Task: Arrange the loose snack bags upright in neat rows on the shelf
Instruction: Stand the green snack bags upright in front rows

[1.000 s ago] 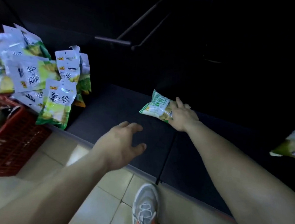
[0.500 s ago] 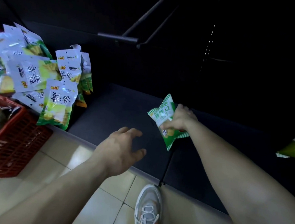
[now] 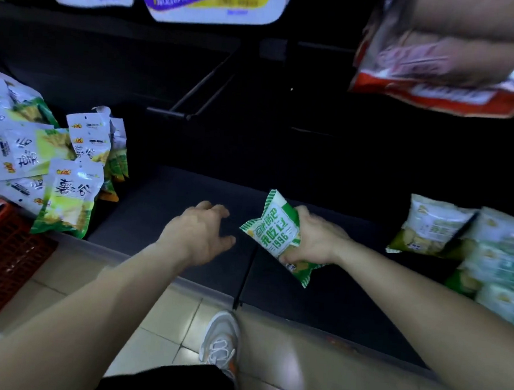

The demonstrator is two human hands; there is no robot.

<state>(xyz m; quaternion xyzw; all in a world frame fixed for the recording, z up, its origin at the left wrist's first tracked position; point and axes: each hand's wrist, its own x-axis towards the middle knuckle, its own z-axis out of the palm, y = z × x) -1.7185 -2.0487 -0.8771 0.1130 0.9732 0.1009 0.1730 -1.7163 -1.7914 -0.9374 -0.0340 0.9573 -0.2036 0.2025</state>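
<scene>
snack bag [image 3: 273,228] gripped by right hand [image 3: 316,239] over the shelf [image 3: 156,205] near its front edge — left hand [image 3: 198,236] open.

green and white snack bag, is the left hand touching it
Apart. Head view: dark shelf shows between the left hand and the green and white snack bag; only the right hand grips it.
</scene>
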